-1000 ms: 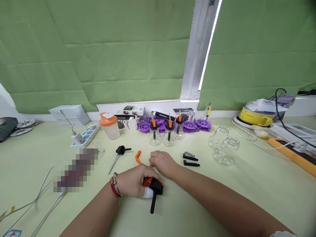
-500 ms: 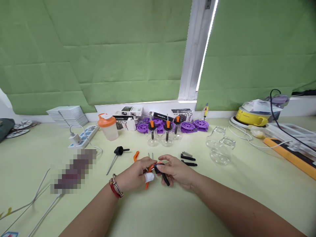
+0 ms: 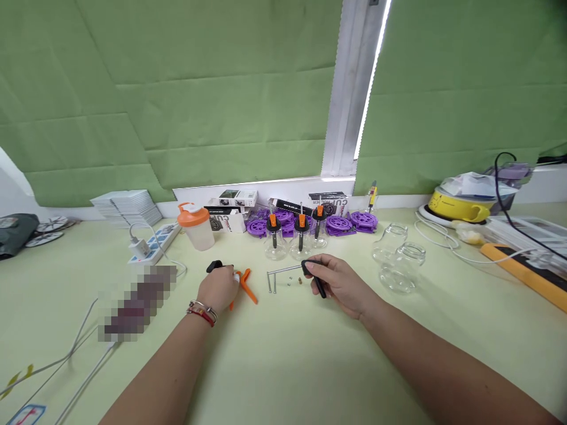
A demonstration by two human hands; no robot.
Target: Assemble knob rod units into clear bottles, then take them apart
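In the centre, my right hand is closed around a black handle piece whose thin metal rod points left. My left hand is curled low over the table, its white-wrapped thumb against an orange lever that shows at the hand's edges. Just right of it lies another orange lever. Behind the left hand a black cap-like part is half hidden. Between my hands lie two long screws and several tiny metal pieces.
Several glass bottles with black and orange tops stand ahead, before purple plastic parts and boxes. Clear glass jars are at right. An orange-lidded shaker, a power strip and cables lie left; a yellow pot sits far right.
My hands have moved apart: the left went left with the orange lever, the right moved slightly right and up with the black handle piece. The screws and tiny pieces between them are uncovered.
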